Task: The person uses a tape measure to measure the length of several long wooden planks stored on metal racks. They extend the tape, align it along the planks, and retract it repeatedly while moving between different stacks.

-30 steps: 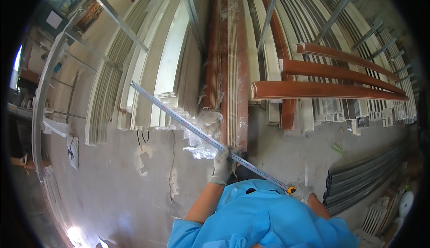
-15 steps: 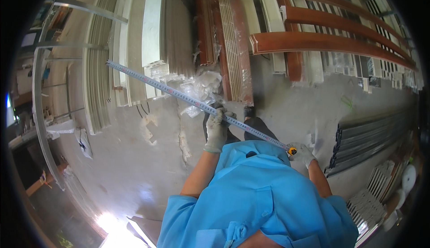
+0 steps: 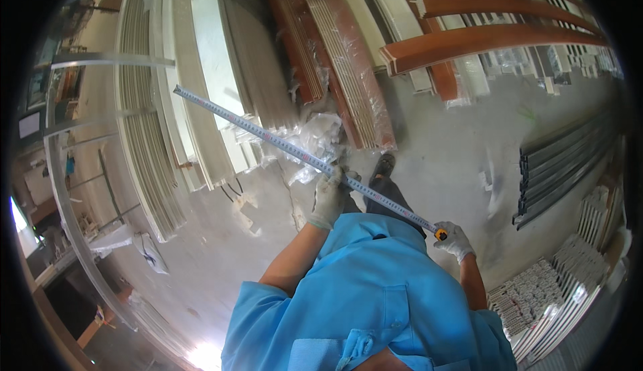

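Observation:
A long tape measure blade, pale with fine markings, stretches diagonally across the middle of the view. Its free end hangs over the pale boards at the upper left. Gloved in white, my right hand is closed around the small yellow-and-black tape measure case, where the blade comes out. My left hand, also gloved, grips the blade partway along, in front of my body. The fingers of the left hand are partly hidden behind the blade.
Stacks of long pale boards and brown boards lie ahead. Brown planks cross at the upper right. Dark grey profiles rest on the concrete floor to the right. Crumpled clear plastic lies by the boards. A metal frame stands left.
The view has turned and shifted, so the boards appear moved and tilted. Both hands keep hold of the tape measure, which stays extended. One foot has come forward.

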Available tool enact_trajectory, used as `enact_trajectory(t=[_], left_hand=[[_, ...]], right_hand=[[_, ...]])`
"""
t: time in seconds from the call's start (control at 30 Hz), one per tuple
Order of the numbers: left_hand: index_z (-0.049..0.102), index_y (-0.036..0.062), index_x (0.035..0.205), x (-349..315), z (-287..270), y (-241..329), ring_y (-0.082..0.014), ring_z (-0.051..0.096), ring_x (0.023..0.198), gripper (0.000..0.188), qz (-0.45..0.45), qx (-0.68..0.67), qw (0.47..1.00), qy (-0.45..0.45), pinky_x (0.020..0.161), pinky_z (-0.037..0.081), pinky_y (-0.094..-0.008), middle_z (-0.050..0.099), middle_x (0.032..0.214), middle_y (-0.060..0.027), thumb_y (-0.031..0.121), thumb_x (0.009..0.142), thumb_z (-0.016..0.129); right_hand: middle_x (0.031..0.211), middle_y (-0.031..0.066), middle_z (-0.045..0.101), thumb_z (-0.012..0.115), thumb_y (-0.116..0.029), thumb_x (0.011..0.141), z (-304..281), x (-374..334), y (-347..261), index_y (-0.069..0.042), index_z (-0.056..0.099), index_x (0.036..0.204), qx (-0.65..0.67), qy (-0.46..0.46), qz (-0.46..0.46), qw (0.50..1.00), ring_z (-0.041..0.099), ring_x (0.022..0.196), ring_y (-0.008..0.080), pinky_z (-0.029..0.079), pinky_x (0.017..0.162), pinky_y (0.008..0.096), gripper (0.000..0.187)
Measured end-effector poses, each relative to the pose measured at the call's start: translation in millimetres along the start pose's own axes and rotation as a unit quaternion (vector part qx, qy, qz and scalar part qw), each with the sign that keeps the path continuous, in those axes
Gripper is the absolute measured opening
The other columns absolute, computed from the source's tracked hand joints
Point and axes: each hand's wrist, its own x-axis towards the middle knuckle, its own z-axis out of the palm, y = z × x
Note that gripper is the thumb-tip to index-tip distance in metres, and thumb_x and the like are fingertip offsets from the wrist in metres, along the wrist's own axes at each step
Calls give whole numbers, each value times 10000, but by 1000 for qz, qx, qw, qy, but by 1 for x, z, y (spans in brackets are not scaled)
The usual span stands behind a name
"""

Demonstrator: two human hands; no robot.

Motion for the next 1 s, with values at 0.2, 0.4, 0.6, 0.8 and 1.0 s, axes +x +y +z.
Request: enact_trajectory(t=[0.2, 0.4, 0.6, 0.8, 1.0], left_hand=[[564, 21, 1088, -8, 19, -40, -218, 601, 942, 352, 9, 22, 999, -38, 807, 498, -348, 596, 993, -81, 345, 958, 613], [549, -3, 1125, -22, 58, -80, -238, 627, 910, 376, -8, 68, 998, -13, 833, 509, -380, 642, 957, -114, 326, 955, 620], [548, -7, 1136, -36, 88, -82, -255, 660, 933, 366, -11, 103, 995, 3, 841, 543, -391, 656, 972, -135, 318, 974, 593], [562, 11, 1093, -37, 88, -73, -195, 650, 901, 323, 42, 130, 991, 9, 805, 547, -348, 646, 949, -83, 313, 982, 590], [522, 13, 1149, -28, 82, -73, -266, 655, 956, 320, -23, 105, 994, 12, 853, 546, -386, 653, 994, -139, 289, 993, 562]], right_hand=[[1096, 110, 662, 878, -116, 593, 9, 1, 56, -108, 639, 1167, 61, 16, -31, 998, 629, 1031, 287, 498, 908, 348, 622], [1113, 102, 665, 894, -155, 589, 2, -5, 97, -96, 645, 1125, -17, 13, -61, 998, 627, 1036, 291, 498, 922, 352, 594], [1116, 101, 676, 861, -168, 631, -5, 5, 99, -89, 639, 1152, 16, -38, -44, 998, 640, 1033, 287, 506, 911, 351, 572], [1157, 108, 658, 821, -180, 673, -20, 15, 76, -132, 633, 1159, 41, -51, -80, 995, 613, 1075, 307, 491, 940, 361, 523], [1021, 121, 680, 807, -113, 624, -22, 1, 67, -94, 677, 1091, 104, 10, -57, 993, 648, 958, 303, 502, 876, 352, 486]])
